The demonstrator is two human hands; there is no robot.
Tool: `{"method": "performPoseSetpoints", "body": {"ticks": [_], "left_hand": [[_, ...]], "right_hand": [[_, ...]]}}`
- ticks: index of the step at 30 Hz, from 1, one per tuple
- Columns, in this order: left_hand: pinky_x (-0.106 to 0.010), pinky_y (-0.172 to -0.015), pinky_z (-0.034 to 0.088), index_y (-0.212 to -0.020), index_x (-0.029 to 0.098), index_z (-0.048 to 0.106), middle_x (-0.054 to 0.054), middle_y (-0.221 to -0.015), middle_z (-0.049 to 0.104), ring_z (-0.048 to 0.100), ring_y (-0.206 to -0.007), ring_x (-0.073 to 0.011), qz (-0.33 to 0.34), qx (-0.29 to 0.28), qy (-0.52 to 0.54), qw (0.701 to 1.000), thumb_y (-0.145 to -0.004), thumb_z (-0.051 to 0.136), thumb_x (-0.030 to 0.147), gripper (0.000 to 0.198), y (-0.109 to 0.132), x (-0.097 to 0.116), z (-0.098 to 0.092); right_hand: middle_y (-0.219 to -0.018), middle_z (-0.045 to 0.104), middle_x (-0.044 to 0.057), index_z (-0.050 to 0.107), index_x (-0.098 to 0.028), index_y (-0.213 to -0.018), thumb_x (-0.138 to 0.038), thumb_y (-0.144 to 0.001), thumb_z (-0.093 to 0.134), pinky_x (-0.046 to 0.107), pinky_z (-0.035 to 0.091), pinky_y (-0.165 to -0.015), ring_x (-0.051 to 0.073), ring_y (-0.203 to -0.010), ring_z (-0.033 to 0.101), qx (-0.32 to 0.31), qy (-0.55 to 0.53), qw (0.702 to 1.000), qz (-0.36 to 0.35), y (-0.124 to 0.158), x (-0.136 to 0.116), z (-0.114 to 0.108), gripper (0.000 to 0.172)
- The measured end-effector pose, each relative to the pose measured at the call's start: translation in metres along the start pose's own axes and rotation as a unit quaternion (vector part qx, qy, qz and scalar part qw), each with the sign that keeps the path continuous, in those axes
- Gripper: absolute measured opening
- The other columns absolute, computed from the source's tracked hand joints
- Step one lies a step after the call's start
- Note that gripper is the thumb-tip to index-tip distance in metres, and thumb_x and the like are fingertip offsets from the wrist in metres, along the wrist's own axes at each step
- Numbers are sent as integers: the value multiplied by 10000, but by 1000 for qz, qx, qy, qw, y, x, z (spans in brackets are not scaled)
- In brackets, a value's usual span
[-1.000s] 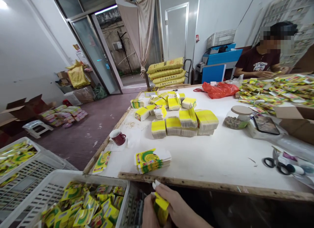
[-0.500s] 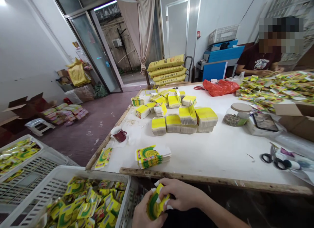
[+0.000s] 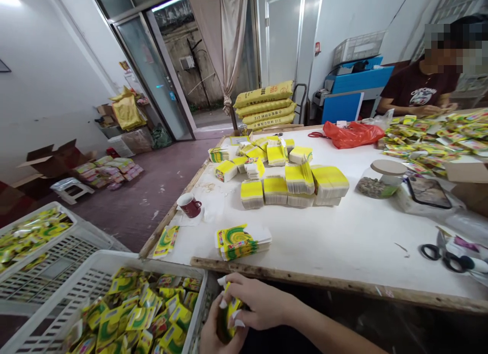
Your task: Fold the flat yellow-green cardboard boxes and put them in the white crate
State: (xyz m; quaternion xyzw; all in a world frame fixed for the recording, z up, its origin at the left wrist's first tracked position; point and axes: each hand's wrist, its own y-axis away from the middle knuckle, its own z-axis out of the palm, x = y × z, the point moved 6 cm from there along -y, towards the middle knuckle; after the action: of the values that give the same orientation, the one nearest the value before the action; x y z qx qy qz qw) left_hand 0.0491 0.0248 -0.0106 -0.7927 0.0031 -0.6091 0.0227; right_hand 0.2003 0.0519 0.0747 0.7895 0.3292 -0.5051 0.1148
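At the bottom middle, below the table's front edge, both my hands are closed around a small yellow carton (image 3: 231, 311) with green print. My left hand (image 3: 213, 331) grips it from the left and beneath. My right hand (image 3: 259, 302) holds it from above and the right, its fingers covering much of the carton. White coverings show on several fingertips. Just left of my hands, a white plastic crate (image 3: 204, 288) holds many similar yellow-green cartons. Up on the table lies a stack of flattened yellow cartons (image 3: 240, 242).
On the white table (image 3: 305, 242) are bundled yellow carton blanks (image 3: 263, 194), a mug (image 3: 189, 206), a red bag (image 3: 353, 135), a jar (image 3: 379, 180), a phone (image 3: 429, 193) and scissors (image 3: 442, 249). A co-worker (image 3: 419, 92) sits at the far right beside a packet heap (image 3: 438, 133). Another filled crate (image 3: 61, 257) stands left.
My hands have moved slightly left and turned the carton, so less of its printed face shows. The whole view has shifted a little, with table things appearing farther right.
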Motion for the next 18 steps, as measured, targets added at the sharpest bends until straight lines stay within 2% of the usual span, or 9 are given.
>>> {"method": "performPoseSetpoints", "body": {"ticks": [3,5,9,12,15,18], "left_hand": [[-377,-869,593,-1149,159,665,-145,-1070,745,715,-983,-321,13,-31,-50,998,-635,756,591,678,-1,4,-2],[-364,-828,605,-1110,164,686,-131,-1010,758,727,-916,-307,27,-58,-86,994,-632,747,568,629,-2,6,0],[-340,-817,605,-1129,185,685,-107,-1021,770,736,-909,-289,59,-99,-136,984,-665,702,495,558,-3,6,10],[-331,-820,600,-1161,187,670,-103,-1062,768,738,-934,-286,65,-96,-147,982,-680,675,475,560,-1,2,16],[-333,-844,590,-1178,176,649,-115,-1074,761,731,-953,-282,69,-75,-124,987,-720,628,545,587,1,3,18],[-329,-826,589,-1206,176,620,-115,-1072,758,731,-927,-275,58,-86,-103,989,-718,643,586,637,3,6,20]], "right_hand": [[-1310,572,115,693,-195,-1002,-236,-764,723,345,462,-1008,259,-1260,562,-29,23,999,12,8,13,6,243],[-1307,573,98,700,-195,-972,-193,-721,739,326,474,-985,240,-1175,611,-49,28,998,13,16,20,9,254],[-1316,536,114,623,-201,-1210,-169,-703,721,350,478,-988,248,-1153,606,-39,19,998,46,25,29,11,517],[-1353,489,110,550,-228,-1312,-164,-699,708,353,463,-1004,245,-1182,582,-21,2,998,59,29,29,12,636],[-1353,479,98,582,-239,-1269,-164,-704,708,352,450,-1017,236,-1203,562,-7,-23,998,49,30,27,14,584],[-1313,508,95,666,-216,-1105,-195,-722,723,355,459,-1007,234,-1183,570,24,-39,998,48,30,26,14,387]]}}
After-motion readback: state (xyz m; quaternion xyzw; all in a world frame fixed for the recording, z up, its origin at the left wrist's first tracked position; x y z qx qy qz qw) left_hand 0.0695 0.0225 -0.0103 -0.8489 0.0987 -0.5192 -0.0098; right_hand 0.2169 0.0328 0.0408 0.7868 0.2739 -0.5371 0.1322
